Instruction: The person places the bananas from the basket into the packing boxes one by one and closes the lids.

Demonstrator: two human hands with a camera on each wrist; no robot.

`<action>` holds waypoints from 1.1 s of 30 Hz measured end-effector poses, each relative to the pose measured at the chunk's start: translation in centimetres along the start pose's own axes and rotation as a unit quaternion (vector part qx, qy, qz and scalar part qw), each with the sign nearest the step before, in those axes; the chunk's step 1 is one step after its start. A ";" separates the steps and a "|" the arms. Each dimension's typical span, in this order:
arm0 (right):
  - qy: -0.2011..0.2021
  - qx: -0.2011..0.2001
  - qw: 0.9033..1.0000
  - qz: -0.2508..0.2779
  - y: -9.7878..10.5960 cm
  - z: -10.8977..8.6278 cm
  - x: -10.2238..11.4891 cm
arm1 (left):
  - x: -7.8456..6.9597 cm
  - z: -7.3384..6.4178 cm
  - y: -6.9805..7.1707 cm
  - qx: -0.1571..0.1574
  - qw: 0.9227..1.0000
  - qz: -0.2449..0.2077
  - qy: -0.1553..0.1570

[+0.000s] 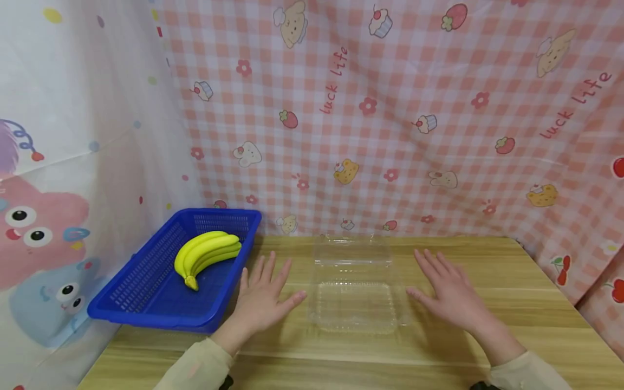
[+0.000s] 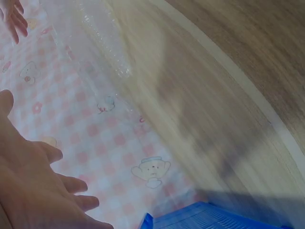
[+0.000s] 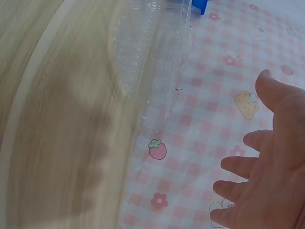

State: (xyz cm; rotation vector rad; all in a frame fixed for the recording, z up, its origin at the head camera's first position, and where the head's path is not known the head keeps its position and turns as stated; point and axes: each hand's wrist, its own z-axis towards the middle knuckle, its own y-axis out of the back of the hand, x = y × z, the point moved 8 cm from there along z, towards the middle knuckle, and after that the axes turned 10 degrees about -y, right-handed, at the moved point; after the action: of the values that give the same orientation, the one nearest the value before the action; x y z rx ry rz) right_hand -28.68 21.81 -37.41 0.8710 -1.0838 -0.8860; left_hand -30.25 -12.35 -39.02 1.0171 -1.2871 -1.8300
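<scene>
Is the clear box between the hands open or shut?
Open: in the head view, its lid extends behind the base instead of covering it.

Pink checked curtain [image 1: 390, 141], white cartoon curtain [image 1: 97, 168], wood-grain table [image 1: 353, 357]

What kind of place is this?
Probably a makeshift tabletop booth: patterned cloth hangs behind and beside a wood-grain table, which holds a blue basket of bananas and a clear container.

a pink checked curtain [image 1: 312, 135] hangs behind a wooden table [image 1: 487, 336].
</scene>
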 end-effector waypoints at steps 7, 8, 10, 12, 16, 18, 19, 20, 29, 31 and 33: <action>0.016 -0.042 0.997 0.062 0.2 0.1 0.2 | -0.4 0.0 0.5 -0.034 0.999 0.019 -0.023; 0.011 -0.043 0.997 0.070 0.1 0.2 0.1 | -0.5 0.0 0.5 -0.042 0.999 0.021 -0.027; -0.001 -0.045 0.996 0.083 0.1 0.2 -0.1 | -0.7 -0.1 0.7 -0.058 0.997 0.028 -0.037; -0.014 -0.048 0.994 0.094 0.0 0.2 -0.3 | -0.8 -0.1 0.8 -0.075 0.996 0.031 -0.046; -0.031 -0.054 0.991 0.120 -0.3 0.2 -0.6 | -1.1 -0.3 1.0 -0.105 0.991 0.046 -0.065; -0.036 -0.059 0.988 0.136 -0.3 0.2 -0.8 | -1.1 -0.4 1.1 -0.117 0.989 0.053 -0.074; -0.039 -0.061 0.987 0.143 -0.4 0.2 -0.8 | -1.2 -0.4 1.2 -0.124 0.988 0.055 -0.079; -0.040 -0.063 0.986 0.151 -0.4 0.1 -0.9 | -1.2 -0.5 1.2 -0.131 0.986 0.059 -0.085; -0.058 -0.034 0.973 0.220 -1.4 0.4 -1.2 | -1.5 -1.0 2.0 -0.178 0.973 0.076 -0.127; -0.070 -0.023 0.969 0.238 -1.7 0.5 -1.4 | -1.6 -1.1 2.3 -0.185 0.971 0.078 -0.131; -0.082 -0.012 0.964 0.252 -2.0 0.5 -1.5 | -1.5 -1.2 2.5 -0.187 0.970 0.083 -0.131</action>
State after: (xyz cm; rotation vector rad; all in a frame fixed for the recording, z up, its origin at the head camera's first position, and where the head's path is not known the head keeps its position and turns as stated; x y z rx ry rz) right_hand -29.85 22.36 -39.65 0.4683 -1.3581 -0.5468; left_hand -28.31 -12.26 -36.54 0.4640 -1.0746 -2.0225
